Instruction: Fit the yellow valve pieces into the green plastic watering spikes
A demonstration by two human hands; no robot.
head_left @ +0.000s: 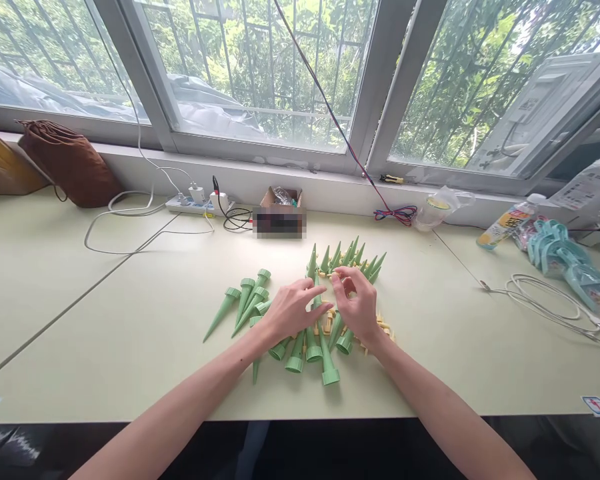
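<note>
Several green cone-shaped plastic spikes [245, 303] lie in a heap on the pale green table [130, 333], mixed with small yellow plastic pieces [383, 325]. My left hand [290, 312] rests on the heap with its fingers closed around one green spike [314, 267] that points away from me. My right hand [356, 303] is just to the right of it, fingertips pinched on a small yellow piece [334, 274] close to that spike. More spikes [325, 357] lie under and in front of both hands.
A power strip with plugs [193, 202] and white cables [125, 220] lie at the back left by a brown bag [67, 163]. A small cardboard box [280, 203] stands behind the heap. Light blue parts [565, 257], a bottle [505, 227] and a cable [545, 300] are at the right.
</note>
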